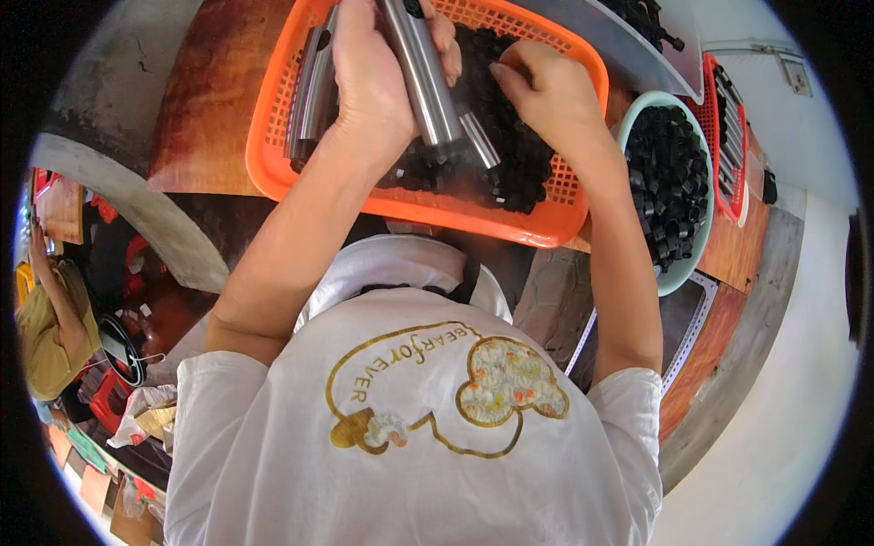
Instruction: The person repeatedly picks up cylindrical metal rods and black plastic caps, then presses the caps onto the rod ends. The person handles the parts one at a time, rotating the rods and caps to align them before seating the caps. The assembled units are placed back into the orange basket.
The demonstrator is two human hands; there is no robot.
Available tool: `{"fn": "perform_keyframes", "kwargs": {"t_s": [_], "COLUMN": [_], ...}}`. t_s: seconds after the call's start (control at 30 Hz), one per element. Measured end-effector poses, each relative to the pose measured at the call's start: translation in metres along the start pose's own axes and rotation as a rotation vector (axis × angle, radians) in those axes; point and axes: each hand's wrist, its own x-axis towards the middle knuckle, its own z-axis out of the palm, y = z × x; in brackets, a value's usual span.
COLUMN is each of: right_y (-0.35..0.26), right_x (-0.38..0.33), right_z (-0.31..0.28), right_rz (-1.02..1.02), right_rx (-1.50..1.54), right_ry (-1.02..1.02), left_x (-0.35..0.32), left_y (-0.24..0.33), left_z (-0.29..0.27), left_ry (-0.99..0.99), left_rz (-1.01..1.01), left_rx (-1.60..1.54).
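An orange plastic basket (473, 217) with perforated sides stands in front of me, holding many small black parts (523, 177). My left hand (371, 96) is closed around a shiny steel tube (421, 77), which slants over the basket. Beside its lower end lies a thinner, short metal tube (480, 141). More steel tubes (309, 100) rest along the basket's left side, partly hidden behind my left wrist. Above the black parts on the right is my right hand (557, 96), its fingers curled in against the thumb. Whatever is in that pinch is hidden.
A pale green bowl (674, 280) full of black ring-like parts stands right of the basket. Beyond it, a red basket (739, 136) holds metal tubes. A translucent bin (678, 73) with black parts is at the back. Far left, another person (56, 328) sits near red stools.
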Motion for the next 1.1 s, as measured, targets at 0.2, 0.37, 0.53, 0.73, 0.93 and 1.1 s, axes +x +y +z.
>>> {"fn": "perform_keyframes", "kwargs": {"t_s": [0.2,0.37,0.53,0.73,0.93,1.1], "right_y": [-0.038,-0.064,-0.066,-0.061,-0.059,-0.055], "right_x": [0.011,0.016,0.015,0.005,-0.003,-0.002], "right_z": [-0.039,-0.039,-0.035,-0.022,-0.002,0.002], "right_rz": [-0.031,-0.273,-0.373,-0.442,-0.357,-0.323], "right_rx": [0.392,0.056,-0.143,-0.056,0.216,0.405], "right_ry": [0.137,0.356,0.473,0.488,0.525,0.523], "left_x": [-0.010,-0.012,-0.009,-0.007,-0.009,-0.012], "left_y": [-0.002,-0.008,-0.012,-0.017,-0.015,-0.014], "left_z": [0.009,0.014,0.014,0.009,0.007,0.009], "left_ry": [-0.085,-0.069,-0.079,-0.119,-0.109,-0.101], "left_rz": [-0.051,-0.010,0.072,0.116,0.130,0.114], "left_rx": [0.202,0.133,0.081,0.047,0.162,0.205]}}
